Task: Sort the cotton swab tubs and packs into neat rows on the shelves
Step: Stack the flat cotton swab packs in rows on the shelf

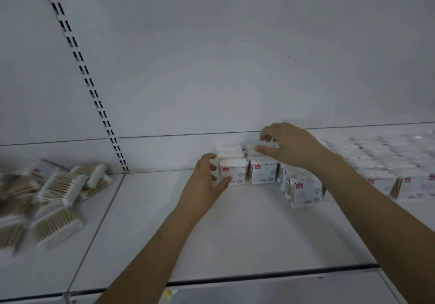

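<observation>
Two short rows of upright cotton swab packs with red labels stand at the back of the white shelf [211,228]. My left hand [207,181] curls round the left side of the front left pack [234,171]. My right hand [286,146] reaches over the front right pack [263,171] and pinches a pack [253,148] further back in that row. A few more upright packs [302,191] lean just to the right, under my right forearm.
A loose heap of flat swab packs with wooden sticks [58,193] lies on the adjoining shelf to the left. Neat rows of white packs [388,162] fill the shelf's right part. A slotted upright [94,94] runs up the back panel.
</observation>
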`<action>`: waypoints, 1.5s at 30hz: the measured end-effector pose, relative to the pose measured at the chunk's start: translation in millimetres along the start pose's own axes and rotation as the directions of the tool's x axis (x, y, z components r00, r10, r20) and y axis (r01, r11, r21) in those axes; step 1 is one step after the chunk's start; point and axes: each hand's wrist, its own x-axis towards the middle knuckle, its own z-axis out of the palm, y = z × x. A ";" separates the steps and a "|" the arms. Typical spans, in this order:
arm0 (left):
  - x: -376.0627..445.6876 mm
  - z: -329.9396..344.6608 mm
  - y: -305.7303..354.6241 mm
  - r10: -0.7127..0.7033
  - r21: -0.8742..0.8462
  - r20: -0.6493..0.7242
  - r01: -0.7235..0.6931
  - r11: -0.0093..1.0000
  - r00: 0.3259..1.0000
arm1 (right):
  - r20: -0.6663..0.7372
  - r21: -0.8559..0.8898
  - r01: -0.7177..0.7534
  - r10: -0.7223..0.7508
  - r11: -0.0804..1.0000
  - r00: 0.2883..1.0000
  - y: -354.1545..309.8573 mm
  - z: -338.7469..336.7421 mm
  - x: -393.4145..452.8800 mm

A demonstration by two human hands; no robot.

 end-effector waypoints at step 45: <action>-162.3 -174.0 -131.0 -0.149 0.338 -0.700 0.507 0.793 0.699 | -0.072 0.549 0.439 -0.483 0.711 0.872 -380.1 115.5 130.5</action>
